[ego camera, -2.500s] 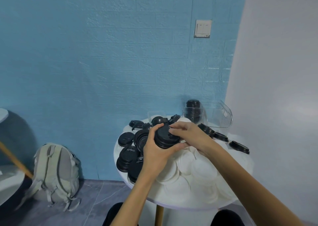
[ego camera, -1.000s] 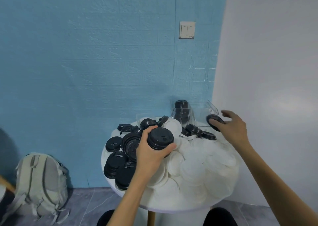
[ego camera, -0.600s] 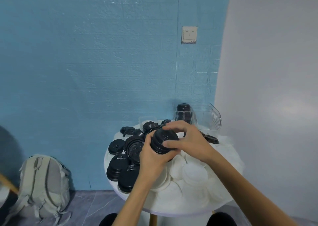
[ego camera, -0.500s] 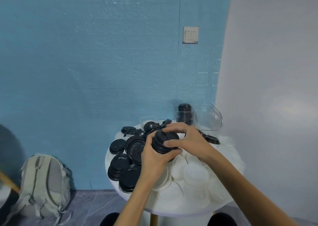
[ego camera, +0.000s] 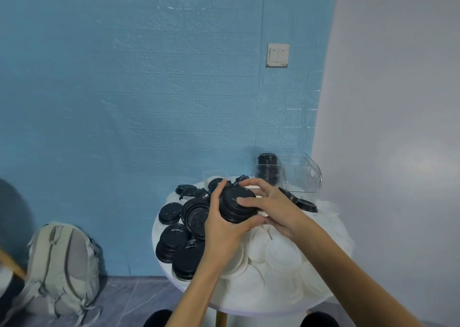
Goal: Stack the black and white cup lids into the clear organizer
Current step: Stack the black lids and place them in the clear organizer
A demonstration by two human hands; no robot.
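The left hand [ego camera: 225, 227] grips a short stack of black lids [ego camera: 236, 206] above the middle of the round white table [ego camera: 261, 306], fingers curled over its far side and thumb under its near rim; the right hand [ego camera: 271, 208] closes on the same stack from the right, thumb pressed on the top lid and fingers arched over the far rim, much as half a second ago; a second ago that hand was out at the right edge of the table with a single black lid, well apart from the stack. Loose black lids [ego camera: 179, 242] crowd the left side of the table; white lids [ego camera: 281, 257] cover the right side and near edge; two more black lids [ego camera: 302, 202] lie near the far right edge. The clear organizer [ego camera: 301, 177] stands at the far right edge with a column of black lids [ego camera: 267, 167] in its left part; its right part looks empty. A pale backpack [ego camera: 64, 262] leans against the blue wall [ego camera: 149, 102] on the floor to the left; a light switch [ego camera: 278, 54] sits on the wall.
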